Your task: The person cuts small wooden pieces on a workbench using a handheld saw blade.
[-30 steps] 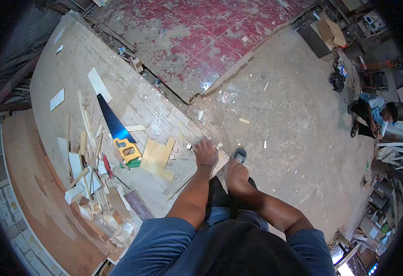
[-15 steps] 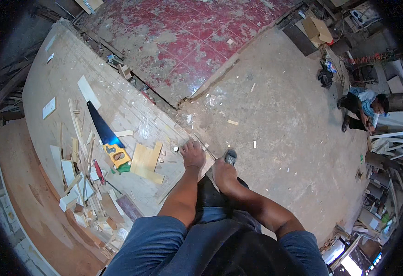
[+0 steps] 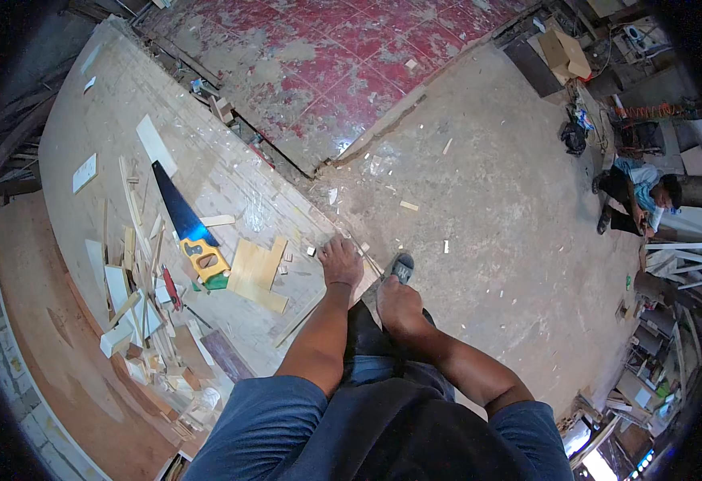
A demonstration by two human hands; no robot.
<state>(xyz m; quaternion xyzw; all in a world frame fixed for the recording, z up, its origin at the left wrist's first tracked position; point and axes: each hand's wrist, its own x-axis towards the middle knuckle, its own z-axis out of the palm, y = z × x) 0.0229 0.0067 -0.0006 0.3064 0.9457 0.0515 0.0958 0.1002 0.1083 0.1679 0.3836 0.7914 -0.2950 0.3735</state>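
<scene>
Lower centre of frame: both forearms come up from the bottom edge over dark trousers and a blue shirt.

Left hand (image 3: 340, 261) lies palm-down on the corner of the workbench (image 3: 70, 120), fingers spread flat on the board, nothing clamped in it. A few small wood chips (image 3: 311, 251) lie just beside its fingertips.

Right hand (image 3: 395, 309) is just right of it, off the bench edge, fingers curled down; can't tell if it holds anything. It sits just below the grey sandal (image 3: 400, 267) on the concrete floor (image 3: 511, 208).

Centre-left, near the left hand: pale plywood offcuts (image 3: 258, 274) lie flat on the bench. Touching their left edge is a green block (image 3: 216, 281).

Just left of that: handsaw (image 3: 187, 223), yellow handle toward the offcuts, dark blue blade running up-left, flat on the bench.

Lower left: heap of thin strips and scrap pieces (image 3: 138, 305), with a red-handled tool (image 3: 171, 287) in among them.

Upper centre: worn red tiled floor (image 3: 327, 56) beyond the bench edge.

Upper right: cardboard box (image 3: 563, 52) by the wall.

Far right: another person (image 3: 639, 196) crouches on the floor, well apart from the bench.
</scene>
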